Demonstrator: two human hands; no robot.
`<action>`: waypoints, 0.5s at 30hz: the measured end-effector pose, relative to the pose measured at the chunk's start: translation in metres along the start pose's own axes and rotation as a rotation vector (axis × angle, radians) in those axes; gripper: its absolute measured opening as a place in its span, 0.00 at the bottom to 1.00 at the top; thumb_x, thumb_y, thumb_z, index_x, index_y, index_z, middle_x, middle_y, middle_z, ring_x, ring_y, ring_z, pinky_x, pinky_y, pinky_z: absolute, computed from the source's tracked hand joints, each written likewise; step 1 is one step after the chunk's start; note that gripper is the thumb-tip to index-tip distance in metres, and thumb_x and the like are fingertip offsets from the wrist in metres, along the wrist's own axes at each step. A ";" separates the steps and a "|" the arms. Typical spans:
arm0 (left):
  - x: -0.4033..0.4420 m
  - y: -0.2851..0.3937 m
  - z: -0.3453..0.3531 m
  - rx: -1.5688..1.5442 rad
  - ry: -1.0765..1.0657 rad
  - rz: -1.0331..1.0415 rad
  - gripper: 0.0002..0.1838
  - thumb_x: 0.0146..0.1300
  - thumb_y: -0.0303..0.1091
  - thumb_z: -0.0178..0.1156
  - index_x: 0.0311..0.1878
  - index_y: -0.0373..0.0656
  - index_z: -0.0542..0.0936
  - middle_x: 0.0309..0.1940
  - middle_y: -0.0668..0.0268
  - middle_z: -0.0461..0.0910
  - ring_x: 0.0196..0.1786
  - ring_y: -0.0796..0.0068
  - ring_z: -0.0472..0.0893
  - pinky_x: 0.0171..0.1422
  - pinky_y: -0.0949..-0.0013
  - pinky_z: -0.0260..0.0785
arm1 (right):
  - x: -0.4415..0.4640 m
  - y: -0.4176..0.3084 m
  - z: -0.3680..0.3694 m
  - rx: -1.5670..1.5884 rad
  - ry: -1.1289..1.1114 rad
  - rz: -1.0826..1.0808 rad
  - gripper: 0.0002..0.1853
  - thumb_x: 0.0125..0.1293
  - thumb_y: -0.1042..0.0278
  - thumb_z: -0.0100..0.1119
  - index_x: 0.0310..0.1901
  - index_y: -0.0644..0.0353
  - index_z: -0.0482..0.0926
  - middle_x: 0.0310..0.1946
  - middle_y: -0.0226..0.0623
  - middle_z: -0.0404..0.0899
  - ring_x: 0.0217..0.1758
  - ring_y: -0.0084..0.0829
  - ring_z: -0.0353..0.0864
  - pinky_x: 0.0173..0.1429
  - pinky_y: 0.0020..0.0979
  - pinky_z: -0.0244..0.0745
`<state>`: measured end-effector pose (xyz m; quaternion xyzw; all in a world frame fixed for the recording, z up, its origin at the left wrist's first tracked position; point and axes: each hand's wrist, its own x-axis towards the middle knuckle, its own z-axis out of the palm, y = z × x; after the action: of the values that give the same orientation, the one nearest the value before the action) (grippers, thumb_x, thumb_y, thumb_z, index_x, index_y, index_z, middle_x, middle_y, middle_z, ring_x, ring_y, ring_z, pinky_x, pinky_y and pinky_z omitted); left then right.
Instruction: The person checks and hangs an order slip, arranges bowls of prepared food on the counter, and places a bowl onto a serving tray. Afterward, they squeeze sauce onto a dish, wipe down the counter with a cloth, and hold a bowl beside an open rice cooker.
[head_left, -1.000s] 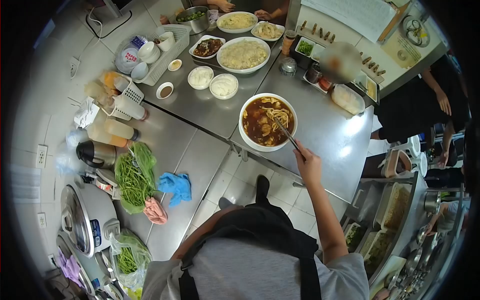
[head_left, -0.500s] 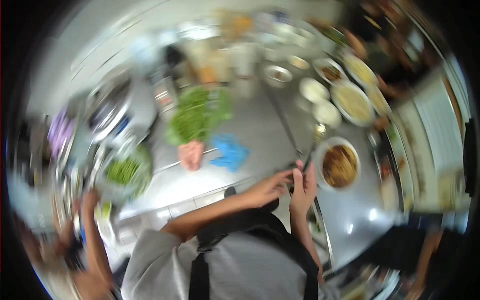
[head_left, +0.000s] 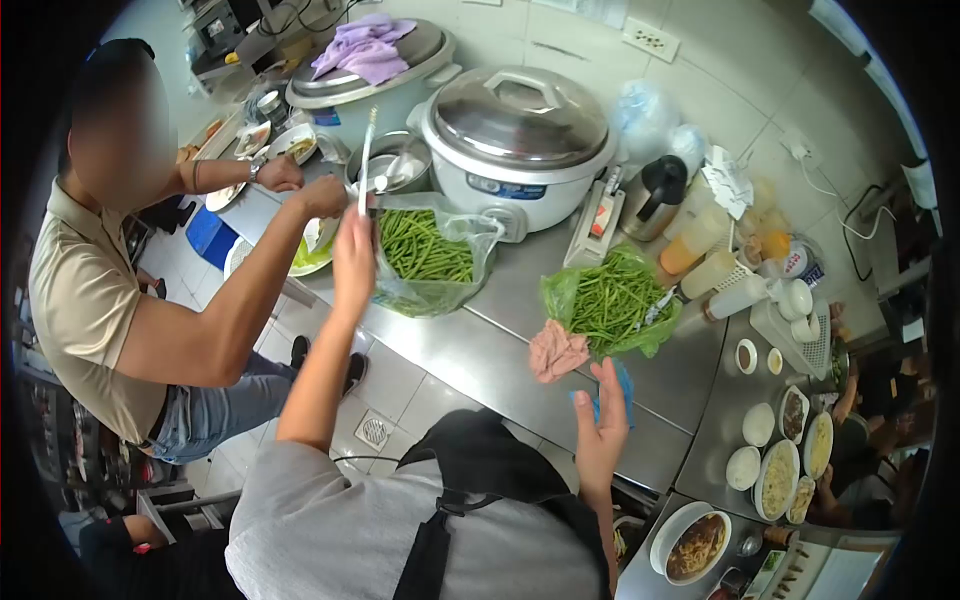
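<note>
My left hand [head_left: 353, 258] is raised beside the bag of green beans [head_left: 425, 245], its fingers closed around a long, slender, pale utensil [head_left: 368, 150] that points upward. The utensil's working end cannot be made out. My right hand [head_left: 601, 428] is open and holds nothing, its thumb and fingers apart. Just behind its fingers lies a blue crumpled cloth or glove [head_left: 622, 392], partly hidden. A pink cloth [head_left: 558, 351] rests against a second green bag of beans [head_left: 610, 305] on the steel counter.
A co-worker [head_left: 90, 290] stands at the left, arms over the counter near my left hand. Behind the beans stand a large rice cooker [head_left: 522, 130] and a metal pot [head_left: 395, 165]. Sauce bottles [head_left: 695, 240] line the wall. Bowls and a noodle dish [head_left: 697, 545] stand at right.
The view has swung left, away from the noodle dish. My hands, close together before, are now far apart: the left is raised with the pale utensil, the right is open.
</note>
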<state>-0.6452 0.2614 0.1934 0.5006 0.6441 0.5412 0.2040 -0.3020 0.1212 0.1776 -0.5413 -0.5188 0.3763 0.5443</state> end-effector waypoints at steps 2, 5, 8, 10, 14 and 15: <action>0.063 -0.036 -0.006 0.132 0.049 0.049 0.23 0.71 0.42 0.39 0.53 0.33 0.75 0.29 0.54 0.78 0.32 0.59 0.77 0.45 0.62 0.69 | -0.004 0.014 0.001 0.051 0.000 0.136 0.27 0.64 0.75 0.57 0.64 0.65 0.66 0.56 0.43 0.73 0.61 0.31 0.69 0.67 0.32 0.60; 0.161 -0.068 -0.024 0.514 -0.332 -0.136 0.26 0.69 0.47 0.39 0.47 0.33 0.77 0.24 0.54 0.77 0.30 0.57 0.78 0.42 0.55 0.71 | -0.010 0.028 -0.005 -0.036 -0.051 0.190 0.25 0.65 0.74 0.56 0.63 0.64 0.68 0.55 0.42 0.75 0.59 0.29 0.71 0.65 0.31 0.62; 0.220 -0.107 -0.015 0.857 -0.511 -0.017 0.20 0.66 0.41 0.43 0.53 0.38 0.75 0.37 0.55 0.75 0.38 0.58 0.78 0.46 0.57 0.71 | -0.019 0.044 -0.013 -0.011 0.003 0.189 0.23 0.65 0.74 0.56 0.62 0.64 0.69 0.53 0.42 0.76 0.57 0.29 0.73 0.62 0.30 0.66; 0.255 -0.155 -0.016 1.132 -0.602 0.330 0.20 0.64 0.37 0.47 0.57 0.41 0.73 0.45 0.55 0.75 0.43 0.58 0.78 0.49 0.58 0.71 | -0.024 0.046 -0.022 -0.061 0.027 0.172 0.24 0.65 0.72 0.57 0.62 0.63 0.69 0.53 0.44 0.77 0.56 0.28 0.74 0.59 0.29 0.68; 0.344 -0.225 0.000 1.421 -0.505 1.222 0.26 0.60 0.29 0.53 0.64 0.48 0.71 0.61 0.57 0.73 0.54 0.59 0.78 0.54 0.60 0.71 | -0.068 0.045 -0.055 -0.161 0.257 0.263 0.16 0.62 0.67 0.62 0.50 0.62 0.80 0.41 0.42 0.83 0.45 0.24 0.80 0.50 0.26 0.72; 0.335 -0.196 0.011 1.390 -0.408 0.957 0.25 0.63 0.35 0.51 0.65 0.45 0.69 0.61 0.54 0.72 0.56 0.57 0.77 0.58 0.60 0.68 | -0.058 0.044 -0.079 -0.230 0.292 0.259 0.14 0.61 0.65 0.63 0.47 0.61 0.82 0.38 0.41 0.84 0.42 0.23 0.81 0.48 0.25 0.73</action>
<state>-0.8587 0.5734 0.1067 0.8161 0.5000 -0.0475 -0.2861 -0.2289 0.0549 0.1353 -0.7105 -0.4004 0.2991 0.4955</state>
